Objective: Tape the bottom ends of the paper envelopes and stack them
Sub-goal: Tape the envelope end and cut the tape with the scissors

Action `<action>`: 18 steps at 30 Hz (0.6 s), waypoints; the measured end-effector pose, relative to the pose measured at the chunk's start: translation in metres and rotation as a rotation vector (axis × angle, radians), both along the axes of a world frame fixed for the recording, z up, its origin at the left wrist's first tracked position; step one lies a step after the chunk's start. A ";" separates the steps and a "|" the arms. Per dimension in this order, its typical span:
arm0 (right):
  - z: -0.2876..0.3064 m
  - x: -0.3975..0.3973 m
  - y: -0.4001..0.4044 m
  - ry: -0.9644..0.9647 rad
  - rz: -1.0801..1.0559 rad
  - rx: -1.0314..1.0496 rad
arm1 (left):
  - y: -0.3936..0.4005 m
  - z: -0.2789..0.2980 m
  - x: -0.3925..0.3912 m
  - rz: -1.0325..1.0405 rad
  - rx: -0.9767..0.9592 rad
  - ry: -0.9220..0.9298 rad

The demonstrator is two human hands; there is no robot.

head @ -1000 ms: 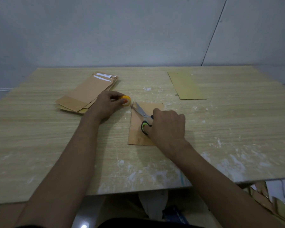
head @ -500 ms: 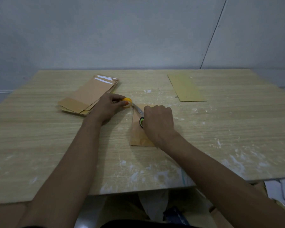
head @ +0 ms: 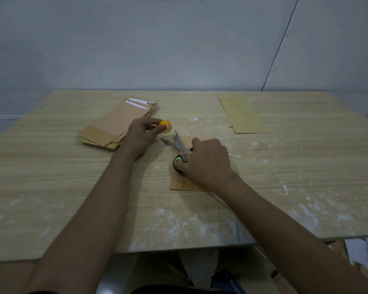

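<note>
A brown paper envelope point(head: 180, 183) lies flat at the table's middle, mostly under my right hand. My right hand point(head: 208, 164) grips scissors point(head: 179, 147) with green-and-black handles; their blades are spread apart and point up-left over the envelope's far end. My left hand point(head: 140, 136) pinches a small yellow tape roll point(head: 165, 125) just left of the blades. Any tape strip between roll and envelope is too faint to see. A stack of brown envelopes point(head: 115, 124) with white strips at their far ends lies to the left.
A yellowish flat envelope point(head: 242, 115) lies at the back right of the wooden table point(head: 51, 187). White smears mark the tabletop. The table's near edge runs across the bottom, with boxes and papers below it at the right. A grey wall stands behind.
The scissor blades have gone from nearly together to spread apart. My right hand shifted slightly toward the roll and back. My left hand stays on the tape roll.
</note>
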State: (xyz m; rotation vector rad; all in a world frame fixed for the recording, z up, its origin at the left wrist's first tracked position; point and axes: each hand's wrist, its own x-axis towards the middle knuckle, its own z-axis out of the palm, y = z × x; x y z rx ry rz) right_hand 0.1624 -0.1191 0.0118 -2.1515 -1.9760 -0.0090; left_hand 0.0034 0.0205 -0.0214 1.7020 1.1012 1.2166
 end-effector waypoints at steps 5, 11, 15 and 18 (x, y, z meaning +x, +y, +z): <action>-0.004 0.006 0.003 0.023 -0.014 0.097 | 0.001 -0.001 0.001 0.038 0.043 0.015; -0.003 0.029 0.017 0.139 -0.115 0.194 | 0.004 0.000 0.008 0.073 0.105 -0.007; -0.005 0.054 0.038 0.261 -0.208 0.229 | 0.010 -0.003 0.019 0.065 0.091 -0.021; -0.008 0.073 0.057 0.414 -0.237 0.280 | 0.017 -0.004 0.034 0.059 0.056 0.020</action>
